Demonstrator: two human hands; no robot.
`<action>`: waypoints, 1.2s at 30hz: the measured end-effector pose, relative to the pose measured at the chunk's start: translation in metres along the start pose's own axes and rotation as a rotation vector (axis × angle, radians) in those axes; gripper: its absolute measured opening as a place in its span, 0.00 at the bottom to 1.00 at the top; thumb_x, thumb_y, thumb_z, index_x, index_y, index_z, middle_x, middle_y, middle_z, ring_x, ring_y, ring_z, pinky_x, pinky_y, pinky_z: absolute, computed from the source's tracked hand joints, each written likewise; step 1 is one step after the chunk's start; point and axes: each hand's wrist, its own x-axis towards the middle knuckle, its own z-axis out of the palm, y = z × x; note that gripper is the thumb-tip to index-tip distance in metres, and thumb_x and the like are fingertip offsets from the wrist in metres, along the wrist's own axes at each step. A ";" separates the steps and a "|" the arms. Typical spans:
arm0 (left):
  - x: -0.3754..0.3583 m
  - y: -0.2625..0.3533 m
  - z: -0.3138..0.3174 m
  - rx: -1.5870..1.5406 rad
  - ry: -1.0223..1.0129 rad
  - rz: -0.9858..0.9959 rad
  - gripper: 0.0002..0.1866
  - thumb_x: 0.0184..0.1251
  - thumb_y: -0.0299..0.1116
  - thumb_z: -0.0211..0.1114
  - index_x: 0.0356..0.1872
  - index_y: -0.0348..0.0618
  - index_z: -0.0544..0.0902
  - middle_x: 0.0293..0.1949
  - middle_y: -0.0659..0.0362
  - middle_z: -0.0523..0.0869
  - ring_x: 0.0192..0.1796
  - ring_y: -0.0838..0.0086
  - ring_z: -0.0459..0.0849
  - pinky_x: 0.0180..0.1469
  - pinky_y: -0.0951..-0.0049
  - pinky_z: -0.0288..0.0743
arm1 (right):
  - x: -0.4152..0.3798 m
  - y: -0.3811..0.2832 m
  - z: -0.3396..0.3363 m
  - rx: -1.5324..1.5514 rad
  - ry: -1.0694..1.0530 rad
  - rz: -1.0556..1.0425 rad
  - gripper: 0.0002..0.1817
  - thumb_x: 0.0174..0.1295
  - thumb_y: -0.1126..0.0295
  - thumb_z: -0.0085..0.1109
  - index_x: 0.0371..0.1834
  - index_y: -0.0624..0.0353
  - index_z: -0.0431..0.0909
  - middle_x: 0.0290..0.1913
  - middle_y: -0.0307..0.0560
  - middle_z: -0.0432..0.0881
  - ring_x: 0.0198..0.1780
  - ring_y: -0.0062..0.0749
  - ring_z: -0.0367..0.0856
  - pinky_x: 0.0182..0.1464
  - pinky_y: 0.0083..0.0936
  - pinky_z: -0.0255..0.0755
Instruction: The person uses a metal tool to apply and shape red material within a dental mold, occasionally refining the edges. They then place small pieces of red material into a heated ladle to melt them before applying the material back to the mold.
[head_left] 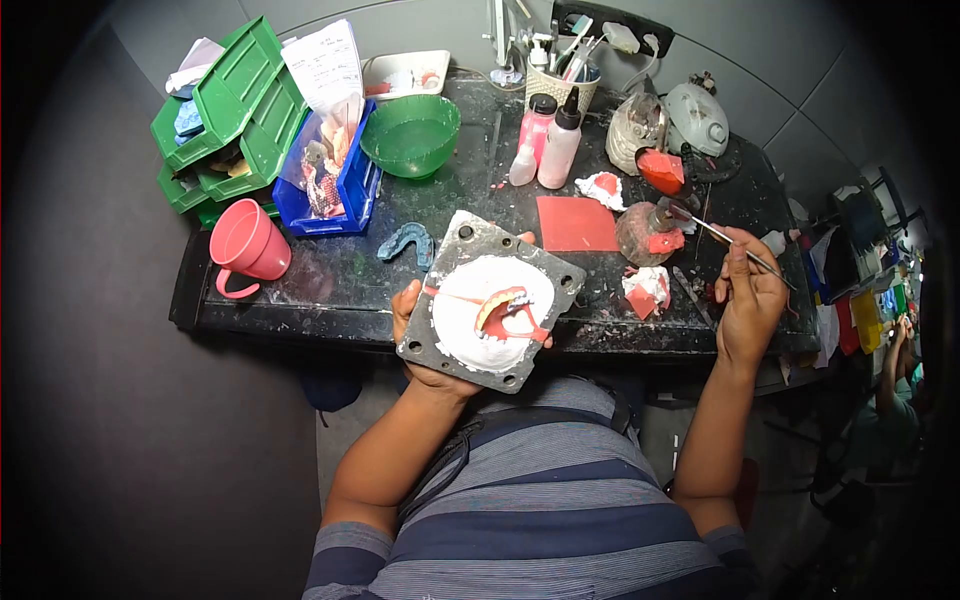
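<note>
My left hand [437,378] is wrapped round a grey metal dental flask half [418,345], tilted toward me. White plaster [470,342] fills it, and a denture with a row of teeth and pink wax [497,312] sits in the middle. Between the fingers of my right hand [750,290] is a thin wax spatula [735,245], its tip over the top of a round glass spirit lamp [637,238]. A red wax sheet [578,224] lies left of the lamp. Crumpled foil with red wax [647,290] is in front of it.
A blue impression [406,243] lies near the pink mug [250,245]. Behind stand a green bowl [411,137], a blue bin [345,205], green bins [240,90], bottles [559,148] and a brush basket [562,90]. A knife [693,297] lies near my right hand. Another person [885,410] is far right.
</note>
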 end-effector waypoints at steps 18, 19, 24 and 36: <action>-0.011 0.000 -0.004 -0.023 0.003 0.019 0.54 0.73 0.66 0.56 0.87 0.30 0.64 0.83 0.33 0.72 0.76 0.35 0.81 0.76 0.26 0.76 | -0.064 -0.065 0.063 -0.166 -0.676 -0.359 0.06 0.72 0.74 0.76 0.48 0.64 0.94 0.49 0.51 0.98 0.42 0.35 0.92 0.46 0.29 0.79; -0.012 0.000 -0.005 -0.023 0.003 0.020 0.54 0.73 0.66 0.56 0.87 0.30 0.64 0.83 0.33 0.72 0.76 0.35 0.81 0.76 0.26 0.76 | -0.064 -0.065 0.064 -0.164 -0.677 -0.347 0.06 0.72 0.74 0.76 0.48 0.64 0.94 0.49 0.51 0.98 0.42 0.36 0.92 0.46 0.29 0.79; -0.010 -0.004 0.001 -0.082 -0.006 0.022 0.53 0.77 0.69 0.55 0.90 0.39 0.61 0.89 0.32 0.59 0.79 0.35 0.77 0.73 0.25 0.79 | -0.063 -0.066 0.063 -0.169 -0.677 -0.329 0.06 0.72 0.75 0.76 0.48 0.64 0.94 0.49 0.50 0.98 0.43 0.36 0.93 0.46 0.29 0.79; -0.008 -0.003 0.007 -0.072 0.003 0.021 0.52 0.75 0.66 0.56 0.87 0.32 0.66 0.82 0.32 0.72 0.75 0.33 0.81 0.73 0.25 0.79 | -0.064 -0.064 0.063 -0.132 -0.648 -0.298 0.06 0.72 0.76 0.76 0.48 0.66 0.94 0.49 0.52 0.98 0.43 0.36 0.94 0.47 0.29 0.79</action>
